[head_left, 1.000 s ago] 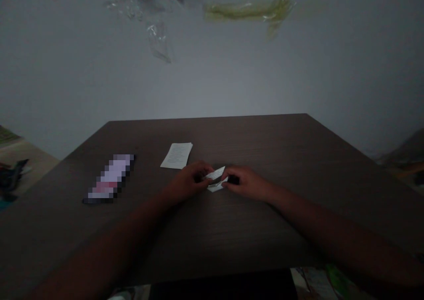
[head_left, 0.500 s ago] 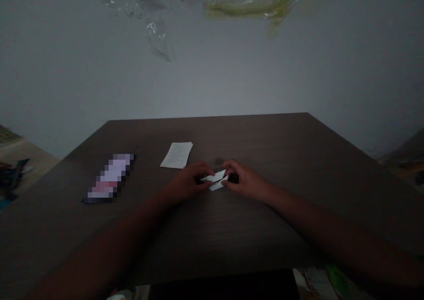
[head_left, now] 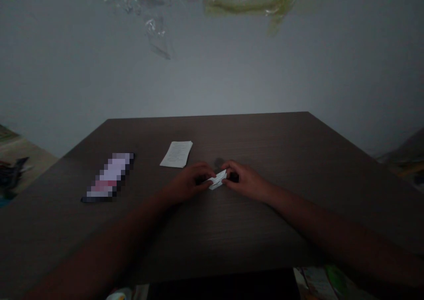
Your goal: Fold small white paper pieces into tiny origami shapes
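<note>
A small piece of folded white paper [head_left: 217,180] with dark lines of print is held between my two hands, low over the middle of the table. My left hand [head_left: 192,181] pinches its left end with thumb and fingers. On the right end, my right hand [head_left: 243,181] grips it between thumb and forefinger. The fingertips cover both ends of the paper. Beyond my left hand lies a stack of printed white paper sheets [head_left: 177,154], its edges slightly uneven.
A phone [head_left: 109,176] with a blurred-out screen lies on the left of the dark wooden table [head_left: 251,136]. The table's far edge meets a pale wall [head_left: 232,70] bearing yellowish tape [head_left: 245,5] and clear tape [head_left: 155,31]. Objects show beneath the near edge.
The two flaps of the paper have come closer together, and the gap between them has narrowed. My hands stay almost in the same place.
</note>
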{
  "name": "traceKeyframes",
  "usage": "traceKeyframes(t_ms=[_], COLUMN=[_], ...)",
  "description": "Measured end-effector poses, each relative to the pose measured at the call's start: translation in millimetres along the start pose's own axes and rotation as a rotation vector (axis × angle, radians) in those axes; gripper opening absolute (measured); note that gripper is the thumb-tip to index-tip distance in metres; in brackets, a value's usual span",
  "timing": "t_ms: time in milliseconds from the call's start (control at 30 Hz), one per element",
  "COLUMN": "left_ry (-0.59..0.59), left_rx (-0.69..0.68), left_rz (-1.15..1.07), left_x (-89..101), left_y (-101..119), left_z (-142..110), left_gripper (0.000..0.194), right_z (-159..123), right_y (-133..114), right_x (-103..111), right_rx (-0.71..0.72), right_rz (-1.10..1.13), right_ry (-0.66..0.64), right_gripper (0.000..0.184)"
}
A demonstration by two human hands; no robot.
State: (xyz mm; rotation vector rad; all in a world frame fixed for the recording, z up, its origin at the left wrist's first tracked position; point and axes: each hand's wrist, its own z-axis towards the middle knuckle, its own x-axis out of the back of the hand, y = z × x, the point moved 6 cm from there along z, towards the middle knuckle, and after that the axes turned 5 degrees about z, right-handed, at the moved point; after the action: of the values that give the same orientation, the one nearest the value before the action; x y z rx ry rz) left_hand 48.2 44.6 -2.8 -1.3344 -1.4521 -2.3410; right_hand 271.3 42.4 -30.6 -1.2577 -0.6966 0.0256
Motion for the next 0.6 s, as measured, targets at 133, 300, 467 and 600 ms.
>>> traceKeyframes(t_ms=[133, 300, 467, 600], left_ry=[0.032, 0.069, 0.093, 0.096], left_rx=[0.045, 0.116, 0.158, 0.213], left_rz=[-0.028, -0.108, -0.146, -0.145], left_x=[1.7, 3.5, 2.0, 0.7], left_y=[-5, -10, -11, -12], left_z=[-1, -1, -2, -2], left_gripper=[0.012, 0.012, 0.012, 0.012], right_z=[0, 0, 0, 0], right_y=[2, 3, 3, 3], right_x=[0, 0, -1, -2], right_rx=[-0.017, -0.038, -0.055, -0.061], right_rz=[-0.006, 0.008, 0.014, 0.000], right_ry=[0.012, 0.021, 0.023, 0.024], right_gripper=[0.029, 0.030, 0.029, 0.030])
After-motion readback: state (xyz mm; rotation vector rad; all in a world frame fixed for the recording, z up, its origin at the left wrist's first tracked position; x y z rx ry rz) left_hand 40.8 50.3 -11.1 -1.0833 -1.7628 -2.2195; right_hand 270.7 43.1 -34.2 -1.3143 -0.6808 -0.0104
